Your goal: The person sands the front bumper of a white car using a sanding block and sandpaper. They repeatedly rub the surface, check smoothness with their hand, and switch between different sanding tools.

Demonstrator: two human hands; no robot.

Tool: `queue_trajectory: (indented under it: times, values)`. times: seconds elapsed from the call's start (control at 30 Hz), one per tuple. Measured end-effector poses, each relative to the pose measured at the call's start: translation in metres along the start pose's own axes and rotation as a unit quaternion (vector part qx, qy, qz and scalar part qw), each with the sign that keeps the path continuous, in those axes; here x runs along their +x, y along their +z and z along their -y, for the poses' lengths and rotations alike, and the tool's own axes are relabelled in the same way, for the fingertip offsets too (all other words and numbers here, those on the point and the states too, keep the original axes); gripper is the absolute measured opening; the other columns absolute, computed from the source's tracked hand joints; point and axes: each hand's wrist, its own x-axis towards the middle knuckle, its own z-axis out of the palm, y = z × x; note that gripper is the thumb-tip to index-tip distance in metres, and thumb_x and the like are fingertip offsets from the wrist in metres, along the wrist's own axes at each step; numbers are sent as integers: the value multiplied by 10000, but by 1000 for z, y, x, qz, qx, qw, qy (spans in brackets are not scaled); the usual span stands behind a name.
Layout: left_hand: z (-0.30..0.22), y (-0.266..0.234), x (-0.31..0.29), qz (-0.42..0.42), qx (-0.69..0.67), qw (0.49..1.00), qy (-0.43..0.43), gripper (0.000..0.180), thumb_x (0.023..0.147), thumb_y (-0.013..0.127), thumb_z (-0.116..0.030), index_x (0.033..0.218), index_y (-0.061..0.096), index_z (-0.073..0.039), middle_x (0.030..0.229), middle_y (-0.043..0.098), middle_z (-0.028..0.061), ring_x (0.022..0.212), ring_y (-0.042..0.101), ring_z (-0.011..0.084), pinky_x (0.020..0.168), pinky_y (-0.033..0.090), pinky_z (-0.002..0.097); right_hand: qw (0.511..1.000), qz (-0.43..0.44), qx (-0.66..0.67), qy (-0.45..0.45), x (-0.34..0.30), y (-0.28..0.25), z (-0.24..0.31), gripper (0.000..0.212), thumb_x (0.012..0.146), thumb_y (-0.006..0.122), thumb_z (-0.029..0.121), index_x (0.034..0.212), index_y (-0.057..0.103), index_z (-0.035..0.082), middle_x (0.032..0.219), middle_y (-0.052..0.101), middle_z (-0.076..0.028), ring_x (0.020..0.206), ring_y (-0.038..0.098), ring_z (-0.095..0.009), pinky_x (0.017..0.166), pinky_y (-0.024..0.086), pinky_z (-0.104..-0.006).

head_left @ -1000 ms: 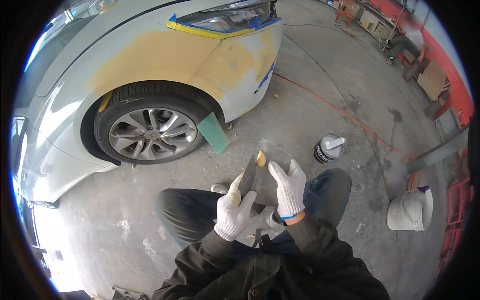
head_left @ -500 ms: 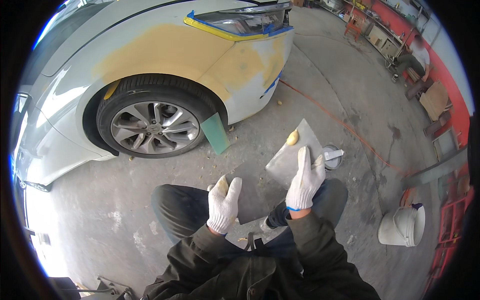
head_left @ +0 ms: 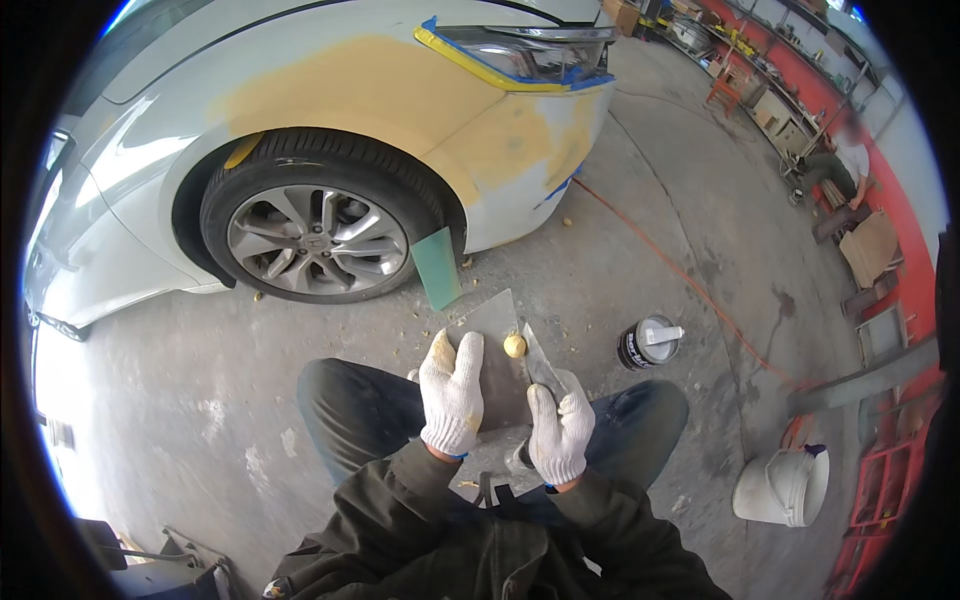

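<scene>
My left hand (head_left: 452, 395), in a white knit glove, is closed on the edge of a thin grey mixing plate (head_left: 500, 376) held over my knees. Gloved too, my right hand (head_left: 560, 425) grips a thin flat metal spreader (head_left: 538, 360), tilted steeply against the plate's right side. A round dab of yellow body filler (head_left: 514, 346) sits where the two meet. Ahead, dried yellow filler (head_left: 350, 95) covers part of the white car's fender (head_left: 150, 165) above the front wheel (head_left: 318, 240). A green translucent sheet (head_left: 437, 268) leans against the tyre.
An open can (head_left: 650, 343) with a light-coloured piece across its top stands right of my knees. Farther right are a white bucket (head_left: 785, 487) and an orange hose (head_left: 690, 285) along the concrete floor. Another person (head_left: 848, 165) sits by the red wall.
My right hand has brought the spreader leftward to the grey plate and turned it from face-up to nearly edge-on. The yellow dab moved with it. My left hand stays nearly still.
</scene>
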Motion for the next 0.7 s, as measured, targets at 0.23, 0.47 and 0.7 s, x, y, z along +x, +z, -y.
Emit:
queue_trajectory:
  times: [0.23,0.47,0.7]
  values:
    - [1,-11,10,-6,-38,999,-13,190,1009,601,-191,1061,626,-10,864,609,-22,756,544,49,667,455,227,996,87,-19,6,2,-25,2,147,983,615,63,1096,637,-28,916,659,-55,805,585,-100,725,474,-255]
    - [-5,-20,33,-27,-129,991,-5,286,1012,598,-210,1209,627,-5,1008,650,5,857,583,72,767,485,244,957,-7,153,248,23,-26,6,265,1059,519,266,937,558,34,698,539,16,588,482,-69,520,401,-238]
    - [-1,-12,42,-18,-96,995,-4,254,1007,598,-195,1167,637,-1,991,657,7,843,596,81,747,496,243,556,296,629,456,3,-14,-27,520,1091,355,440,1408,435,37,609,478,-15,411,413,-110,374,345,-227]
